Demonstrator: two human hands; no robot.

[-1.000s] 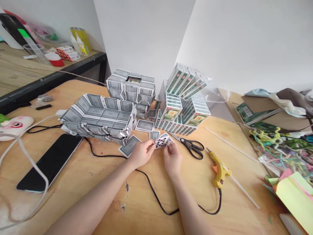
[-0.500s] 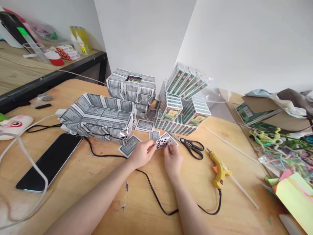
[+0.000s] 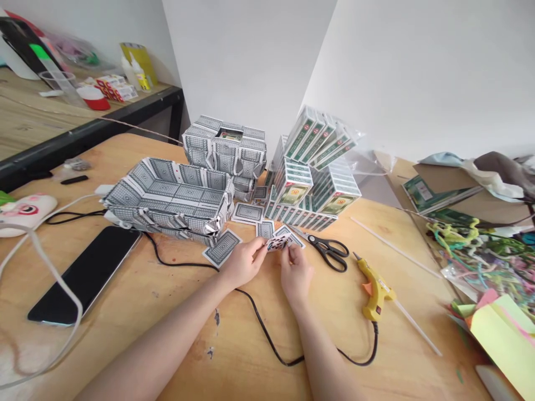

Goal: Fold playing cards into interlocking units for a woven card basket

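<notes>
Between my two hands I hold a playing card point(image 3: 277, 243), its printed face towards me and its surface slightly bent. My left hand point(image 3: 246, 262) pinches its left end. My right hand point(image 3: 297, 273) grips the lower right edge, fingers closed. Several loose cards lie face down around it, among them a playing card point(image 3: 223, 248) left of my left hand. Behind the hands to the left stands an open box made of playing cards point(image 3: 167, 197). Black-handled scissors point(image 3: 330, 250) rest just right of my right hand.
A yellow glue gun point(image 3: 376, 289) lies at right, its black cord running under my arms. Packs of playing cards point(image 3: 313, 167) are stacked at the back. Behind the open box stands another card-built box point(image 3: 225, 147). A phone point(image 3: 86, 275) and white cable point(image 3: 62, 289) lie left.
The card between my hands has bent more and its face tilts differently. Both hands stay in nearly the same place.
</notes>
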